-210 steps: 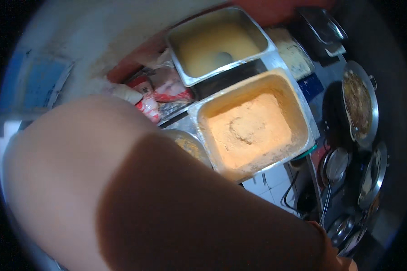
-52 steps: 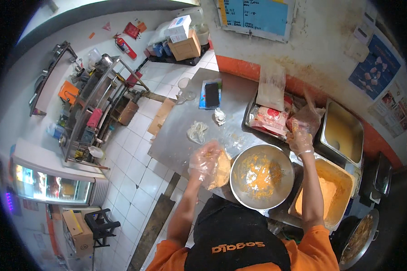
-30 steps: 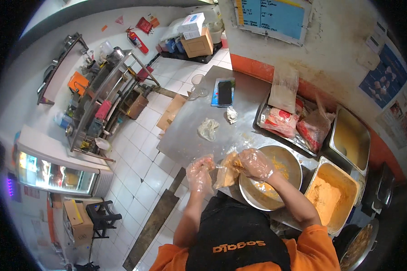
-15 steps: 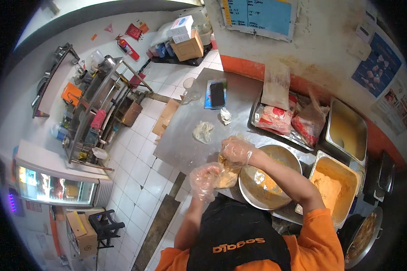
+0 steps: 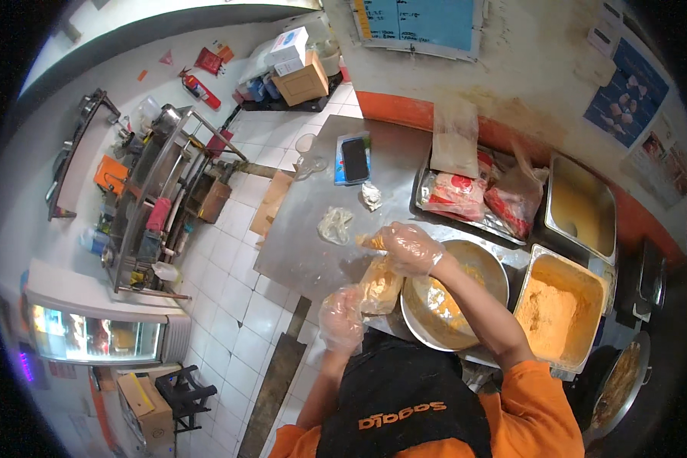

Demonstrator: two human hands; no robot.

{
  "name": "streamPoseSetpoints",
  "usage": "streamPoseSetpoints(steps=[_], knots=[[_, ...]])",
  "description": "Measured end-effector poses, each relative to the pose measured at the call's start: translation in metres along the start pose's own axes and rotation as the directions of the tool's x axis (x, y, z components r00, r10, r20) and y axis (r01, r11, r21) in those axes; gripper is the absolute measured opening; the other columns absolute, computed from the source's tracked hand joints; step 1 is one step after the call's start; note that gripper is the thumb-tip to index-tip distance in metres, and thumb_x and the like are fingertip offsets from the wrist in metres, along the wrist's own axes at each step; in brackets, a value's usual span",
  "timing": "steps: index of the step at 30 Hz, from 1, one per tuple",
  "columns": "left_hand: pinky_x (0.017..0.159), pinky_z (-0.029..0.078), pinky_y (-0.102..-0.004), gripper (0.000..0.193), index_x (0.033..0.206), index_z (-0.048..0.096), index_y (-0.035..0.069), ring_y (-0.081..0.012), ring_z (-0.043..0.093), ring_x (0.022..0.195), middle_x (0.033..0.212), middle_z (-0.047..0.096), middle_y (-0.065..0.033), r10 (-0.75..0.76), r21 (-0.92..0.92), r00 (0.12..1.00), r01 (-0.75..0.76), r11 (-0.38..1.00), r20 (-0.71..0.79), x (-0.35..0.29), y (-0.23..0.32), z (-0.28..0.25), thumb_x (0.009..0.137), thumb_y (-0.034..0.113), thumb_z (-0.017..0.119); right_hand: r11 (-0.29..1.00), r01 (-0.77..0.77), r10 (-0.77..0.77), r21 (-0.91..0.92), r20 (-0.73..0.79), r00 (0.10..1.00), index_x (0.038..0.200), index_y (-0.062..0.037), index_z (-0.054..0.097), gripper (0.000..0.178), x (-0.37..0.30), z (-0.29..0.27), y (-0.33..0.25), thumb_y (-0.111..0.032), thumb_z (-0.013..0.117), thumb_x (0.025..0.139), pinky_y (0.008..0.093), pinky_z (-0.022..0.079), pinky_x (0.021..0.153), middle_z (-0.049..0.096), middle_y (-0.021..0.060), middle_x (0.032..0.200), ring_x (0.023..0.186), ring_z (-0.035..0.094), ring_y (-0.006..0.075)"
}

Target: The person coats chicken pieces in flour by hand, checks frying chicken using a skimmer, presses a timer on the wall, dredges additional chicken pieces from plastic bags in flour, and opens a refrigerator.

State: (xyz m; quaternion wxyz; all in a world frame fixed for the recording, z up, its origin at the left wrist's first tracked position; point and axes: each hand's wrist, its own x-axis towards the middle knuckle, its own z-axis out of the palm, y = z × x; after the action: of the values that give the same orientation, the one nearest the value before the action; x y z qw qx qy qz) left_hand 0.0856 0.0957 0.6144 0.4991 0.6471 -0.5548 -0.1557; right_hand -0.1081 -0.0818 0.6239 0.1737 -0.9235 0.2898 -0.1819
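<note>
Plastic-gloved left hand (image 5: 341, 319) & right hand (image 5: 410, 246), fingers gripping breaded piece (image 5: 379, 284) beside metal bowl (image 5: 490, 269)

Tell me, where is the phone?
The phone lies at the table's far end in the head view, beyond the crumpled glove, left of the bagged food tray.

Thin, glossy clear plastic gloves covered the left hand (image 5: 341, 319) and right hand (image 5: 411, 247); the round metal bowl (image 5: 487, 269) and steel worktop (image 5: 313, 252) looked dull and smooth.
</note>
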Motion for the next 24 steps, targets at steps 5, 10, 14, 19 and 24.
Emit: streamPoseSetpoints(steps=[5,10,14,19,24], knots=[[0.072,0.055,-0.0427,0.015,0.099,0.076,0.010,-0.0302,0.069,0.080,0.089,0.072,-0.0090,0.352,0.197,0.901,-0.404,0.893,0.253,0.007,0.010,-0.011,0.085,0.006,0.075,0.984,-0.026,0.065,0.175,-0.221,0.973,0.121,-0.0014,0.065,0.043,-0.029,-0.053,-0.029,-0.009,0.073,0.080,0.0485,0.054,0.094,0.067,0.0225,0.115,0.109,0.066,0.0418],[0.070,0.058,-0.0406,0.007,0.094,0.077,0.006,-0.0283,0.072,0.083,0.084,0.068,-0.0120,0.257,0.195,0.886,-0.350,0.916,0.386,0.008,0.020,-0.013,0.090,0.012,0.077,0.952,-0.132,0.173,0.274,-0.130,0.976,0.129,-0.0078,0.063,0.042,-0.061,-0.068,-0.038,-0.018,0.070,0.088,0.0487,0.054,0.094,0.066,0.0195,0.117,0.111,0.065,0.0414],[0.076,0.060,-0.0437,0.018,0.101,0.079,0.004,-0.0339,0.075,0.091,0.097,0.074,-0.0162,0.138,0.074,0.873,-0.194,0.978,0.468,0.012,0.035,-0.009,0.089,0.017,0.080,0.948,-0.251,0.287,0.196,-0.183,0.940,0.132,-0.0147,0.064,0.035,-0.090,-0.012,-0.038,-0.023,0.058,0.099,0.0474,0.055,0.095,0.066,0.0165,0.124,0.112,0.065,0.0397],[0.080,0.059,-0.0444,0.029,0.106,0.078,0.004,-0.0352,0.074,0.091,0.106,0.075,-0.0173,0.180,0.065,0.780,-0.272,0.960,0.599,0.015,0.034,-0.014,0.085,0.023,0.084,0.994,-0.095,0.068,-0.045,-0.407,0.911,0.131,-0.0083,0.064,0.035,-0.091,0.000,-0.063,-0.023,0.053,0.101,0.0453,0.058,0.094,0.063,0.0188,0.137,0.115,0.067,0.0341],[0.075,0.056,-0.0507,0.046,0.095,0.066,0.001,-0.0442,0.071,0.084,0.093,0.073,-0.0179,0.107,0.365,0.776,-0.408,0.837,0.622,0.020,0.020,-0.018,0.077,0.037,0.089,0.936,-0.343,0.346,0.086,-0.027,0.938,0.127,0.0003,0.064,0.038,-0.064,0.010,-0.091,-0.018,0.056,0.095,0.0482,0.057,0.092,0.068,0.0212,0.129,0.112,0.069,0.0353]])
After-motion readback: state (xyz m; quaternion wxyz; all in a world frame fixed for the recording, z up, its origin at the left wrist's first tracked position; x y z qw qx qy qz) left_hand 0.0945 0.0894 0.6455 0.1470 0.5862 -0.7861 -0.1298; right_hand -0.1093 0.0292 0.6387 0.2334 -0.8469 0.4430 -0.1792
